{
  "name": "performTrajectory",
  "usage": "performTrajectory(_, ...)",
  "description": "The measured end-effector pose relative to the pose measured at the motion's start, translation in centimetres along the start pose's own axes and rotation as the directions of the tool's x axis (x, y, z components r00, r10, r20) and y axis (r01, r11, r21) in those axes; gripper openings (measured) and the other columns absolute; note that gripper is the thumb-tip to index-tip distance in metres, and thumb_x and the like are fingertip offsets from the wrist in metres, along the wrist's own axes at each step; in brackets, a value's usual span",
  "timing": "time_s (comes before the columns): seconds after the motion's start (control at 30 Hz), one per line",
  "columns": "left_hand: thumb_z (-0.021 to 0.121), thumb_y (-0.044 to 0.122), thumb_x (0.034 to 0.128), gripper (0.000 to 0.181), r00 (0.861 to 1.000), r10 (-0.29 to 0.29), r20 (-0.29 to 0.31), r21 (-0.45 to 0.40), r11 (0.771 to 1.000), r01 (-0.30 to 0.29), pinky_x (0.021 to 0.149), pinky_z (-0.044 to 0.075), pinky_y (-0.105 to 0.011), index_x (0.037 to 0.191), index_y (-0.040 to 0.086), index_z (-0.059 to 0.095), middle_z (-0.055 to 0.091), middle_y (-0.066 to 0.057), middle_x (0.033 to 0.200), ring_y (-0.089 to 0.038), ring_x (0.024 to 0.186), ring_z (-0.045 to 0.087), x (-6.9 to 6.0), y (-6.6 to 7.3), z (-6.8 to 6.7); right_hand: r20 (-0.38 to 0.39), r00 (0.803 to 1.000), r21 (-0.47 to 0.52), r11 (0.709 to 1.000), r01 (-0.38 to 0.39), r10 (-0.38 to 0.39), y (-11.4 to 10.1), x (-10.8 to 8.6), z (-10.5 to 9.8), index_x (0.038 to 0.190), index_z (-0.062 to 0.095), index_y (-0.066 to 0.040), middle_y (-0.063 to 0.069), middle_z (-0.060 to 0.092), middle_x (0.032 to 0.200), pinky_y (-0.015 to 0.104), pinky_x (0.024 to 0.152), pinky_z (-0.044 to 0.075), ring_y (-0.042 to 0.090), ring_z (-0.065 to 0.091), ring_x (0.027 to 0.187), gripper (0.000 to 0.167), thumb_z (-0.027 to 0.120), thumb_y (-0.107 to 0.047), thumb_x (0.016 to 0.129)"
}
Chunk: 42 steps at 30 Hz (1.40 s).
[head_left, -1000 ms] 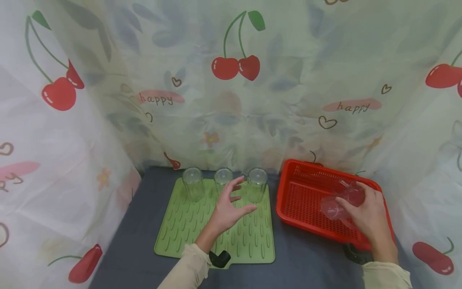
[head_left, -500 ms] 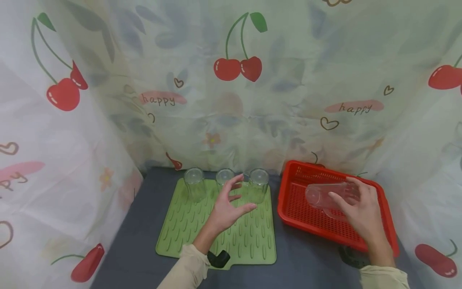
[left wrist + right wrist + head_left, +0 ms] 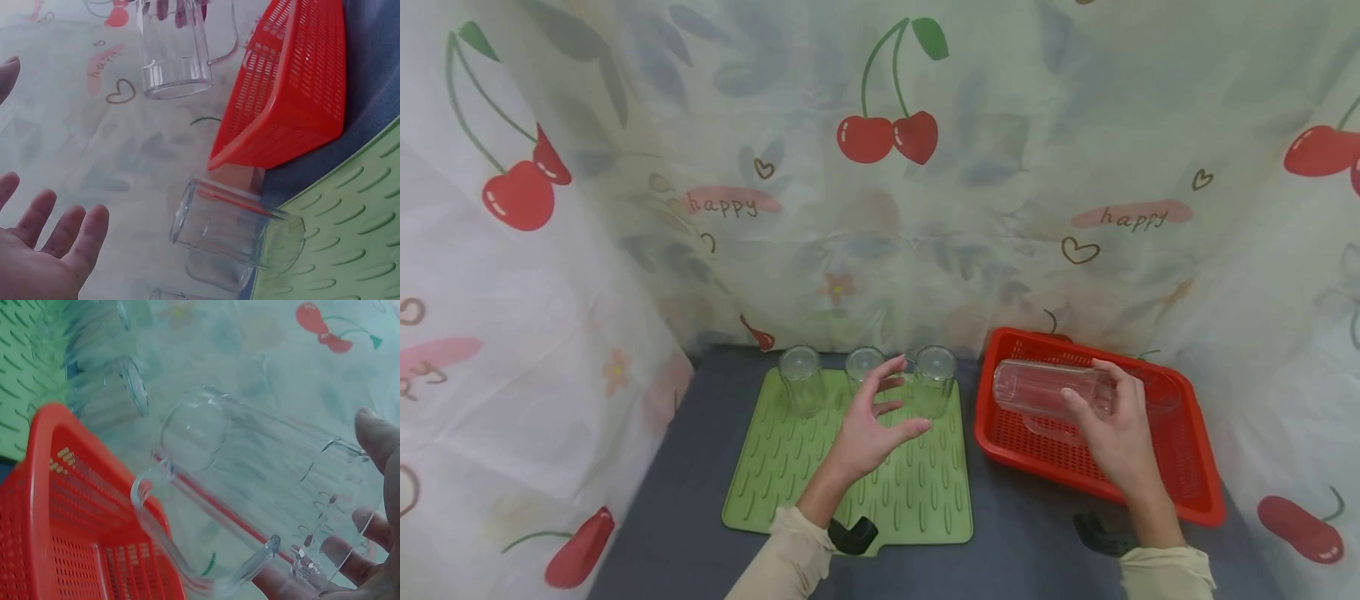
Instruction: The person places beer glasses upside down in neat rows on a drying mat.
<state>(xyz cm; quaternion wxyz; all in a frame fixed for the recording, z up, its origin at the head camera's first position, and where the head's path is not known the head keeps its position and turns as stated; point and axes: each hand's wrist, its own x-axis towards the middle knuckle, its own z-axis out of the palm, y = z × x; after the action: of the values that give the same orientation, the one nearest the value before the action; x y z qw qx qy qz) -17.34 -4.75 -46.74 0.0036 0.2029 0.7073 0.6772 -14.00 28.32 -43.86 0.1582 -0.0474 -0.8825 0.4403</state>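
In the head view my right hand (image 3: 1118, 429) grips a clear glass mug (image 3: 1045, 388) near its mouth. The mug is tipped on its side above the red basket (image 3: 1206, 467), its base to the left. Its handle (image 3: 206, 581) hangs on the lower side in the right wrist view. My left hand (image 3: 867, 433) hovers over the green drying mat (image 3: 782, 475), fingers spread apart and holding nothing. Along the mat's back edge stand three upside-down glasses: a left one (image 3: 802, 383), a middle one (image 3: 863, 363) partly behind my left hand, and a right one (image 3: 934, 383).
A dark grey cloth (image 3: 1022, 550) covers the table. Patterned curtains (image 3: 970, 208) close in the back and both sides. Faint clear outlines show at the basket's right end; I cannot tell what they are.
My right hand has moved left and slightly up with the mug, from the basket's right part. The mug has swung to lie nearly level. My left hand has stayed almost still.
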Motion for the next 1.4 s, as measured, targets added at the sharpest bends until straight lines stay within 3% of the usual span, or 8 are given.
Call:
performTrajectory(0.17,0.083,0.019,0.0861,0.082,1.0,0.025,0.013,-0.019,1.0,-0.025,0.111,0.048,-0.054,0.154,0.034,0.039,0.043,0.001,0.158,-0.026,0.142,0.046,0.1,0.1,-0.1,0.076,0.997,0.094,0.996,0.012,-0.019,-0.7,-0.5,0.8,0.157,0.024,-0.017,0.009,0.034,0.148,0.004,0.081,0.05,0.005,0.048,0.119,0.067,0.061,-0.032,0.103)
performTrajectory(0.37,0.083,0.024,0.0867,0.082,0.999,0.03,0.023,-0.029,0.999,-0.029,0.111,0.049,-0.052,0.155,0.029,0.039,0.043,-0.002,0.158,-0.026,0.143,0.045,0.2,0.4,-0.1,0.122,0.992,0.179,0.984,-0.001,-0.021,-1.9,-1.2,1.7,0.156,0.022,-0.021,0.008,0.036,0.153,0.01,0.086,0.053,0.018,0.049,0.129,0.066,0.059,-0.033,0.103)
performTrajectory(0.5,0.083,0.026,0.0865,0.083,0.998,0.046,0.034,-0.034,0.998,-0.045,0.111,0.049,-0.053,0.156,0.029,0.038,0.042,0.001,0.158,-0.026,0.143,0.045,0.2,0.6,-0.1,0.142,0.989,0.246,0.969,0.012,-0.048,-2.6,-1.9,2.4,0.154,0.025,-0.023,0.004,0.04,0.15,0.012,0.088,0.054,0.008,0.058,0.122,0.061,0.059,-0.027,0.104)
performTrajectory(0.63,0.082,0.028,0.0874,0.083,0.996,0.06,0.065,-0.031,0.998,-0.058,0.111,0.048,-0.056,0.155,0.034,0.036,0.04,0.004,0.159,-0.025,0.144,0.044,0.1,0.7,-0.2,0.165,0.979,0.352,0.934,0.052,-0.117,-2.9,-2.3,3.0,0.154,0.025,-0.02,-0.001,0.044,0.144,0.014,0.09,0.055,0.002,0.063,0.116,0.058,0.056,-0.017,0.105)
performTrajectory(0.87,0.08,0.036,0.0886,0.085,0.988,0.076,0.135,-0.041,0.997,-0.071,0.112,0.045,-0.061,0.158,0.032,0.032,0.035,0.005,0.161,-0.031,0.147,0.039,-0.1,0.7,-0.3,0.202,0.959,0.471,0.879,0.082,-0.198,-3.2,-2.9,4.2,0.154,0.024,-0.012,-0.006,0.046,0.139,0.013,0.092,0.055,0.003,0.059,0.124,0.056,0.052,-0.007,0.105)
performTrajectory(1.1,0.079,0.05,0.0861,0.09,0.981,0.072,0.182,-0.005,0.997,-0.073,0.114,0.047,-0.047,0.159,0.032,0.03,0.03,0.0,0.165,-0.024,0.148,0.038,-0.1,1.1,-0.2,0.224,0.935,0.588,0.803,0.095,-0.275,-3.7,-3.4,5.7,0.152,0.019,0.003,-0.003,0.049,0.138,0.018,0.093,0.057,0.001,0.062,0.122,0.055,0.047,0.002,0.105)
performTrajectory(1.27,0.077,0.057,0.0846,0.094,0.98,0.055,0.189,0.026,0.998,-0.061,0.113,0.046,-0.046,0.16,0.03,0.029,0.031,0.001,0.163,-0.021,0.144,0.041,-0.3,1.3,-0.1,0.236,0.922,0.634,0.768,0.093,-0.307,-4.3,-3.5,6.7,0.152,0.024,-0.003,-0.002,0.047,0.14,0.021,0.094,0.058,0.004,0.062,0.123,0.052,0.047,0.003,0.105)
performTrajectory(1.4,0.078,0.052,0.0863,0.091,0.975,0.083,0.205,-0.018,0.997,-0.081,0.108,0.05,-0.051,0.16,0.032,0.028,0.032,-0.002,0.161,-0.023,0.136,0.048,-0.4,1.0,0.2,0.236,0.914,0.666,0.74,0.095,-0.33,-4.7,-3.6,7.3,0.151,0.024,-0.002,0.002,0.044,0.142,0.024,0.094,0.059,0.005,0.064,0.12,0.052,0.046,0.004,0.105)
